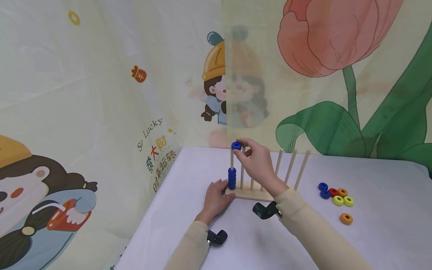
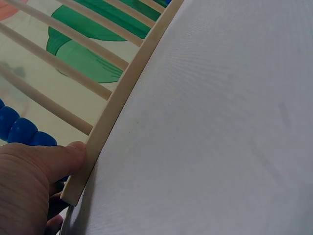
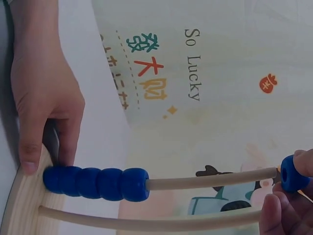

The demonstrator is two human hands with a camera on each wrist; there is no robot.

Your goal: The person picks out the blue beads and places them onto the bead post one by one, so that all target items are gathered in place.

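A wooden bead stand with several upright pegs stands on the table. My left hand grips the left end of its base, thumb on the front side and fingers round the end. Several blue beads are stacked low on the leftmost peg. Between thumb and fingertips, my right hand pinches another blue bead at the top of that peg. In the right wrist view this bead is right at the peg's tip, its hole partly visible; I cannot tell whether the tip is inside.
Loose beads lie on the white tablecloth right of the stand: blue beads, a red bead, yellow beads and orange beads. A printed curtain hangs behind and to the left. Each wrist wears a black camera.
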